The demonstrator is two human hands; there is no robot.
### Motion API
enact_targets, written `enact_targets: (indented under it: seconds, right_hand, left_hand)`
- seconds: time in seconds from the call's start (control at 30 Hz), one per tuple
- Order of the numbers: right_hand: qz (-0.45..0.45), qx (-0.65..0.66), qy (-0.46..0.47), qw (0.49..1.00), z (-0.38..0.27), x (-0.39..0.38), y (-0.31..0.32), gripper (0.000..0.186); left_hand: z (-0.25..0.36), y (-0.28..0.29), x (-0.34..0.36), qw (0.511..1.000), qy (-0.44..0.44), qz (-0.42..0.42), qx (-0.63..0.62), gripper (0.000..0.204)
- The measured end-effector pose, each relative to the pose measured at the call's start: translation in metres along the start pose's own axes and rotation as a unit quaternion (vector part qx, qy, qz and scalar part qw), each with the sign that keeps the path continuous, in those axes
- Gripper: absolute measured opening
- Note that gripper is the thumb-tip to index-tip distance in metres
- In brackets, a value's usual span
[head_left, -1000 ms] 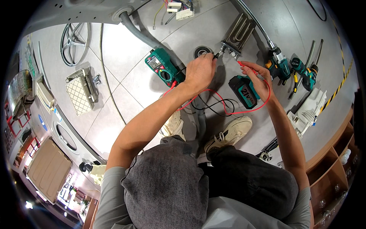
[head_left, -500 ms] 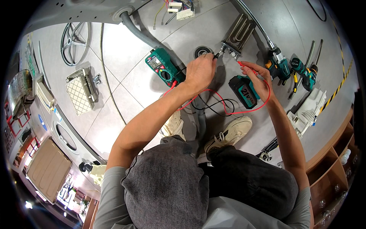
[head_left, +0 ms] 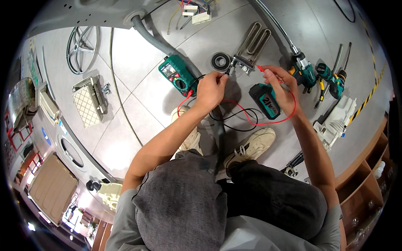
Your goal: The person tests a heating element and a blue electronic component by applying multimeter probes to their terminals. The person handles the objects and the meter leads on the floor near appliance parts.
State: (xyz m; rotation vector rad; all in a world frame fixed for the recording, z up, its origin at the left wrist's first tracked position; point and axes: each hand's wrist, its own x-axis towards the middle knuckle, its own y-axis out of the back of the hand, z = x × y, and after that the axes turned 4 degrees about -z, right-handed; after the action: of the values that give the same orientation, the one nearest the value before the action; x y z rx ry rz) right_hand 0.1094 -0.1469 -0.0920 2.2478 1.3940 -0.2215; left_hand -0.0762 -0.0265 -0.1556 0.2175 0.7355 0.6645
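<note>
My left hand (head_left: 211, 90) is closed on a black test probe (head_left: 228, 72), its front end at the left side of a heating element's terminal plate (head_left: 243, 63). The element's looped metal tube (head_left: 254, 39) points away from me. Between the fingers of my right hand (head_left: 281, 85) is a red test probe (head_left: 261, 68), pointing at the plate's right side; whether its tip touches, I cannot tell. Red and black leads run to a green multimeter (head_left: 176, 75) left of my hands. Below my right hand lies a black and teal battery pack (head_left: 265, 101).
A round bearing (head_left: 220, 61) lies beside the element. Two cordless drills (head_left: 305, 72) and screwdrivers (head_left: 337, 58) are at the right. A grey hose (head_left: 153, 37) runs past the multimeter. At the left are a pulley wheel (head_left: 79, 48) and a beige part (head_left: 87, 102). A connector bundle (head_left: 200, 16) lies far ahead.
The heating element has shifted slightly left and turned, showing its loops more openly. My left hand has moved toward me and left with the black probe. My right hand has shifted slightly.
</note>
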Motion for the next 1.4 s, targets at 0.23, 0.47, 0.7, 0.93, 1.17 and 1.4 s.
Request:
enact_targets:
  seconds: [0.23, 0.47, 0.7, 0.93, 1.17, 1.4]
  right_hand:
    - [-0.016, -0.041, 0.010, 0.999, -0.003, -0.002, -0.001, 0.022]
    - [-0.105, -0.181, 0.150, 0.966, -0.022, -0.016, -0.007, 0.020]
    - [-0.184, -0.012, 0.024, 0.983, -0.038, -0.021, -0.020, 0.024]
    - [-0.235, 0.114, -0.061, 0.963, -0.010, -0.033, -0.004, 0.026]
    - [-0.236, -0.005, 0.040, 0.971, -0.020, -0.077, -0.010, 0.033]
    - [-0.193, 0.008, 0.127, 0.973, -0.006, -0.076, -0.029, 0.042]
  left_hand:
    - [-0.013, 0.003, -0.008, 0.999, -0.018, 0.000, 0.044, 0.024]
    - [0.017, 0.023, -0.033, 0.981, -0.058, -0.119, -0.140, 0.018]
    - [0.082, 0.034, -0.025, 0.953, -0.132, -0.197, -0.189, 0.016]
    - [0.104, 0.030, 0.067, 0.942, -0.179, -0.127, 0.255, 0.061]
    - [0.116, -0.020, 0.101, 0.898, -0.106, -0.105, 0.415, 0.114]
    - [0.091, -0.048, 0.115, 0.931, -0.069, -0.088, 0.346, 0.091]
